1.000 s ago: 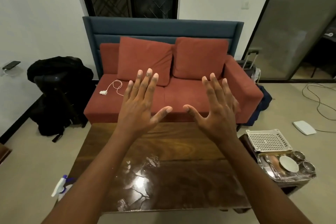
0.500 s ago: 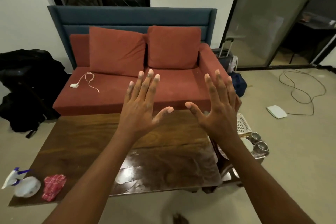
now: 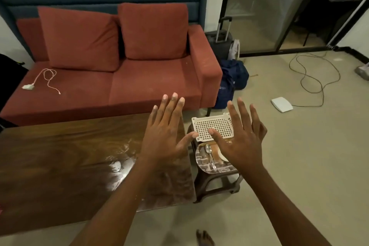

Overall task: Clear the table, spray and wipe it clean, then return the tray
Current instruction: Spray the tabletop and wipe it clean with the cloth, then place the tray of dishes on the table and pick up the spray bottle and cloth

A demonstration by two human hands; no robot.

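The dark wooden table (image 3: 65, 158) fills the lower left, its right part glossy with wet streaks. My left hand (image 3: 165, 136) hovers over the table's right end, fingers spread, holding nothing. My right hand (image 3: 242, 140) is spread open above a dark stool (image 3: 213, 183) just right of the table. On the stool lies a shiny metal tray (image 3: 207, 164) with a spoon (image 3: 208, 149) and a white plate partly hidden under my right hand. A white perforated basket (image 3: 213, 128) sits at the stool's far side.
A red sofa (image 3: 123, 84) with two cushions stands behind the table, a white charger (image 3: 29, 87) on its seat. A blue bag (image 3: 229, 84) and a suitcase (image 3: 220, 44) are beside the sofa arm. A cable (image 3: 317, 78) and a white device (image 3: 281, 104) lie on the floor.
The view has swung right and down. Both spread hands moved from over the table's middle toward its right end and the stool. The spray bottle and red cloth have left the view.
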